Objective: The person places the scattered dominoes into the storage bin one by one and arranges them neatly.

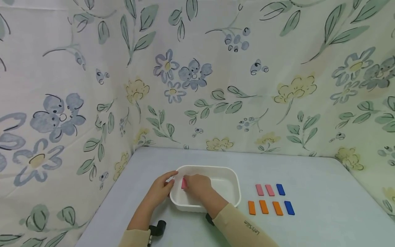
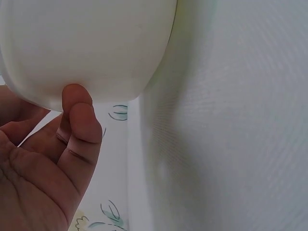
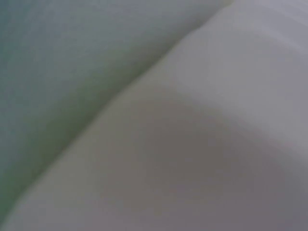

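A white rectangular plastic basin [image 1: 224,185] sits on the table. At its left end my left hand [image 1: 158,190] grips the rim; in the left wrist view its fingertips [image 2: 77,98] press on the basin's outer wall. My right hand [image 1: 199,187] reaches down inside the basin and pinches a small flat pink block [image 1: 184,183], held upright near the left end. Part of that block is hidden behind the fingers. Only the basin's pale side [image 3: 192,144], close and blurred, fills most of the right wrist view.
Right of the basin lie two pink blocks [image 1: 259,189] and a blue block [image 1: 280,189] in a back row. Three orange blocks [image 1: 263,207] and another blue block [image 1: 289,208] form the front row. A flower-patterned cloth [image 1: 216,113] hangs behind the table.
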Demonstrator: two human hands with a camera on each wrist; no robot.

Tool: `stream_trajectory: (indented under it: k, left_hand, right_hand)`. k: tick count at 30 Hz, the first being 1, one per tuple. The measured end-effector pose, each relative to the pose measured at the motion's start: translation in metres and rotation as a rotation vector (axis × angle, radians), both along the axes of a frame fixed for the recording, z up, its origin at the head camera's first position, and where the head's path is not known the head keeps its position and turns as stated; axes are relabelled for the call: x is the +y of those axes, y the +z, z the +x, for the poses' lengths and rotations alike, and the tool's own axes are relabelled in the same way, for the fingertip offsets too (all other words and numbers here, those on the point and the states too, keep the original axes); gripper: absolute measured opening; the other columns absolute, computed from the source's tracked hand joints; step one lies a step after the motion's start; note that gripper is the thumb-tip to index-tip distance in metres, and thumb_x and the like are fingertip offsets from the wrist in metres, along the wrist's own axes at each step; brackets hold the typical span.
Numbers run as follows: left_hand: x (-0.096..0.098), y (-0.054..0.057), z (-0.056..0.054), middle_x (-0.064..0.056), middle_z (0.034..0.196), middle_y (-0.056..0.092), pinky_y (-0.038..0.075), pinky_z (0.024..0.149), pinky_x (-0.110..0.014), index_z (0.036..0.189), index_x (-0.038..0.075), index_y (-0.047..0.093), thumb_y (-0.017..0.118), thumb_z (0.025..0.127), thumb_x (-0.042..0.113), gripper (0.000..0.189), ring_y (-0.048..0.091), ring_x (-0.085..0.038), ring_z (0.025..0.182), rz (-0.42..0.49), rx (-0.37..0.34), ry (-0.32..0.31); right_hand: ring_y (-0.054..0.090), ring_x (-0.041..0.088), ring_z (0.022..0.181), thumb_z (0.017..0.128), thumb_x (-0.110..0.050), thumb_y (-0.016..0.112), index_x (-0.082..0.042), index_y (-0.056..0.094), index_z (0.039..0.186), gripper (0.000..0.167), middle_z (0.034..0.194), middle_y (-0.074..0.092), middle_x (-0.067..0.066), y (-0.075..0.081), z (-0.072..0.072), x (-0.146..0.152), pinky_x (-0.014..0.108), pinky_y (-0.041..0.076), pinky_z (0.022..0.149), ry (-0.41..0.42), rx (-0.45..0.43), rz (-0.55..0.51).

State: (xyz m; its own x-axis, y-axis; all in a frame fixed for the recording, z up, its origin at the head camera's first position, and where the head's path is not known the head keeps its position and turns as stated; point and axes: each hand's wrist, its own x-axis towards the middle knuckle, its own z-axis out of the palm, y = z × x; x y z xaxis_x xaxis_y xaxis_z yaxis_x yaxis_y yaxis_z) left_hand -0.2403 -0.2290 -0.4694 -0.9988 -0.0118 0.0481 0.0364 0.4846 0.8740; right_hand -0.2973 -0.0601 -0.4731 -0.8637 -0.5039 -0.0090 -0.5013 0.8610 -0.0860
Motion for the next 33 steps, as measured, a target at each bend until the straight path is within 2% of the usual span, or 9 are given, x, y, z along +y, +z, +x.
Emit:
stream_trajectory:
  k: [5,9,13,14,17,19,21,28,33]
  left_hand:
    - [0.002,-0.001,0.000,-0.018,0.135,0.056,0.054,0.062,-0.035,0.140,0.013,0.059,0.058,0.101,0.006,0.040,0.059,-0.019,0.070,-0.013,0.011,0.003]
    - [0.003,-0.004,-0.002,-0.017,0.136,0.056,0.055,0.063,-0.034,0.141,0.014,0.059,0.059,0.101,0.007,0.041,0.060,-0.020,0.072,-0.008,-0.001,0.008]
    - [0.003,-0.006,-0.002,-0.017,0.133,0.058,0.056,0.066,-0.035,0.143,0.015,0.057,0.059,0.101,0.009,0.042,0.061,-0.020,0.074,-0.013,-0.022,0.027]
    - [0.003,-0.005,-0.002,-0.016,0.133,0.058,0.056,0.066,-0.034,0.143,0.015,0.057,0.059,0.101,0.009,0.043,0.060,-0.020,0.075,-0.020,-0.026,0.034]
    - [0.003,-0.003,-0.002,-0.017,0.135,0.057,0.055,0.066,-0.033,0.144,0.016,0.056,0.059,0.101,0.011,0.043,0.061,-0.019,0.076,-0.043,-0.030,0.050]
    - [0.003,-0.002,-0.002,-0.017,0.137,0.055,0.055,0.066,-0.033,0.144,0.015,0.056,0.058,0.101,0.011,0.043,0.061,-0.020,0.077,-0.051,-0.029,0.056]
    - [0.001,-0.001,-0.002,-0.018,0.139,0.054,0.055,0.065,-0.032,0.144,0.015,0.056,0.058,0.102,0.011,0.042,0.061,-0.020,0.078,-0.058,-0.026,0.061]
    - [-0.001,-0.004,-0.003,-0.018,0.140,0.053,0.054,0.065,-0.034,0.142,0.015,0.058,0.057,0.102,0.011,0.040,0.059,-0.018,0.074,-0.046,-0.037,0.061]
    - [0.002,-0.004,-0.002,-0.017,0.140,0.053,0.054,0.065,-0.033,0.142,0.015,0.058,0.058,0.102,0.011,0.040,0.059,-0.019,0.075,-0.030,-0.040,0.066]
  right_hand:
    - [0.062,0.018,0.089,0.094,-0.039,0.069,-0.024,0.060,0.140,0.048,0.107,0.071,0.002,0.009,0.004,0.009,0.042,0.053,0.085,-0.014,-0.037,-0.059]
    - [0.064,0.022,0.110,0.094,-0.041,0.069,-0.024,0.061,0.140,0.050,0.123,0.069,0.002,0.024,0.011,0.026,0.047,0.051,0.092,-0.022,-0.061,-0.104]
    - [0.062,0.022,0.116,0.094,-0.043,0.068,-0.024,0.062,0.138,0.048,0.127,0.067,0.000,0.039,0.019,0.048,0.047,0.051,0.093,-0.017,-0.084,-0.160]
    - [0.064,0.021,0.111,0.094,-0.043,0.068,-0.024,0.063,0.137,0.047,0.123,0.069,-0.001,0.043,0.021,0.055,0.044,0.052,0.090,-0.011,-0.083,-0.185]
    - [0.064,0.015,0.084,0.095,-0.040,0.068,-0.021,0.065,0.135,0.044,0.093,0.071,-0.005,0.050,0.025,0.076,0.034,0.053,0.071,0.013,-0.066,-0.266]
    - [0.055,0.010,0.067,0.095,-0.038,0.069,-0.020,0.067,0.132,0.041,0.074,0.062,-0.009,0.052,0.027,0.089,0.029,0.046,0.058,0.030,-0.046,-0.323]
    - [0.048,0.008,0.059,0.095,-0.036,0.068,-0.020,0.068,0.130,0.038,0.064,0.051,-0.011,0.052,0.028,0.099,0.026,0.040,0.052,0.040,-0.033,-0.364]
    - [0.042,0.005,0.055,0.094,-0.030,0.071,-0.021,0.072,0.123,0.030,0.062,0.046,-0.013,0.039,0.033,0.129,0.024,0.035,0.049,0.026,0.012,-0.422]
    - [0.043,0.007,0.057,0.092,-0.031,0.074,-0.024,0.072,0.121,0.030,0.062,0.046,-0.011,0.040,0.039,0.147,0.024,0.034,0.051,-0.028,0.004,-0.459]
